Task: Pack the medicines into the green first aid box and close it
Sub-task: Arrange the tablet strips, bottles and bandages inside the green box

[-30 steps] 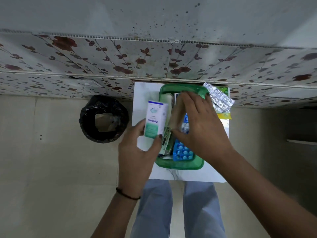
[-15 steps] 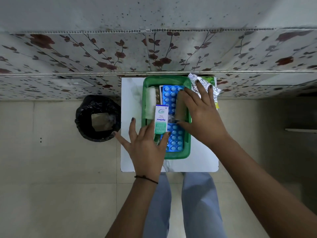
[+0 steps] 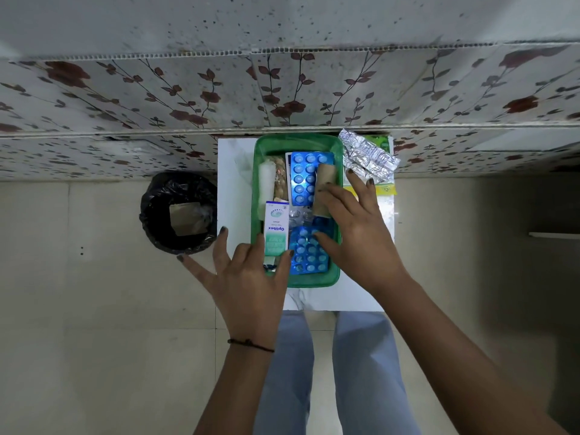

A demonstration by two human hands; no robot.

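Observation:
The green first aid box (image 3: 298, 141) lies open on a small white table (image 3: 233, 171). Inside are two blue blister packs (image 3: 303, 175), a white roll (image 3: 266, 183) and a brown bandage roll (image 3: 326, 183). My left hand (image 3: 251, 284) pinches a white and teal medicine carton (image 3: 276, 229) at the box's left side, its other fingers spread. My right hand (image 3: 354, 227) rests over the box's right side, its fingers on the brown roll and its thumb on the near blister pack. Silver foil strips (image 3: 367, 155) lie right of the box.
A black-lined waste bin (image 3: 179, 211) stands on the tiled floor left of the table. A floral-patterned wall (image 3: 282, 89) runs right behind the table. A green and yellow packet (image 3: 384, 189) lies under the foil strips. My legs are below the table's near edge.
The left hand has lowered the carton from above the table down into the box's left side. The right hand has shifted toward the right wall of the box, uncovering the blister packs.

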